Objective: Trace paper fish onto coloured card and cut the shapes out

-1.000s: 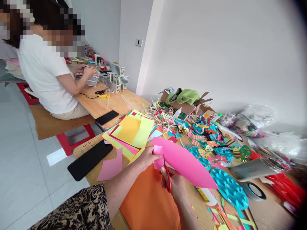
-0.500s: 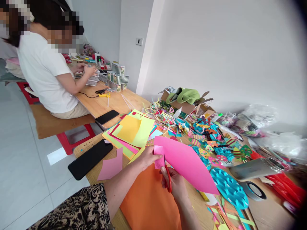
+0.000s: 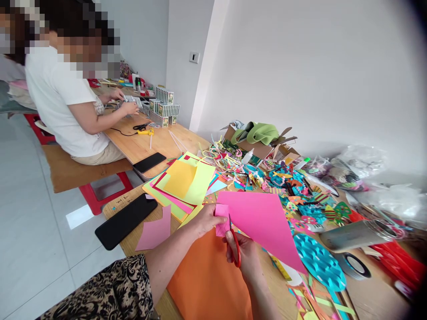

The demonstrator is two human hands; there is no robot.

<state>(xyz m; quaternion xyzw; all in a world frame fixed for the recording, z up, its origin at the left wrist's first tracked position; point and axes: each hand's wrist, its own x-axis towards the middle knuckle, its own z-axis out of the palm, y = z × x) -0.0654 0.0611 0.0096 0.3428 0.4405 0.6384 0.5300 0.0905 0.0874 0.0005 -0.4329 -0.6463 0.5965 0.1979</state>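
Pink paper [image 3: 258, 222]: smooth sheet, slightly bowed, held up over the table [image 3: 282, 295] between our two hands. Our left hand [image 3: 203, 222] has its grip pinched on the sheet's left edge, thumb pressing a small paler rectangle [image 3: 221, 227], marked with thin lines, against it. Our right hand [image 3: 245, 255] has its grip closed round the red plastic handles of the scissors [image 3: 237, 251]; slim dark blades at the sheet, right beside the rectangle, and we can't tell how far they are parted.

Below, smooth orange paper [image 3: 210, 280] lies flat. Left of it we see a notched pink offcut [image 3: 153, 230], a flat black phone [image 3: 125, 223] with rounded corners, and a paper stack [image 3: 182, 180] with uneven edges. Right side: a teal oval [image 3: 319, 262] with bumpy surface, a round tape roll [image 3: 353, 265], a shiny metal bottle [image 3: 350, 235], contents hidden.

Containers: cardboard box [image 3: 251, 149] at the back, floppy green cloth [image 3: 262, 132] bulging out on top; clear crinkly plastic bags [image 3: 362, 160] near the wall, contents too jumbled for us to name.
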